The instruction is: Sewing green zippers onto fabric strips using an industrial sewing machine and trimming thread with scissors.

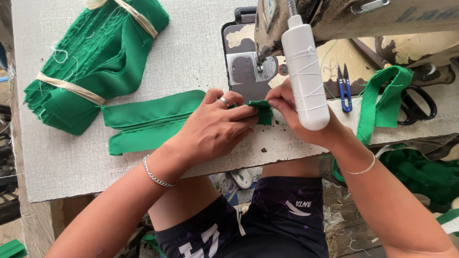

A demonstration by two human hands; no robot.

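Note:
A long green fabric strip [148,122] lies folded on the grey table, its end [262,111] pinched just in front of the sewing machine's needle plate [245,70]. My left hand [215,129] wears a ring and presses down on the strip, fingertips gripping the folded end. My right hand [291,112] holds the same end from the right side, partly hidden behind a white lamp tube [306,76] that hangs from the machine. The needle area sits just beyond both hands.
A tied bundle of green fabric pieces [95,62] lies at the back left. Blue thread snips [345,88] and black scissors [420,105] rest on the machine bed at right, beside another green strip [377,105] that drapes over the table edge [143,179].

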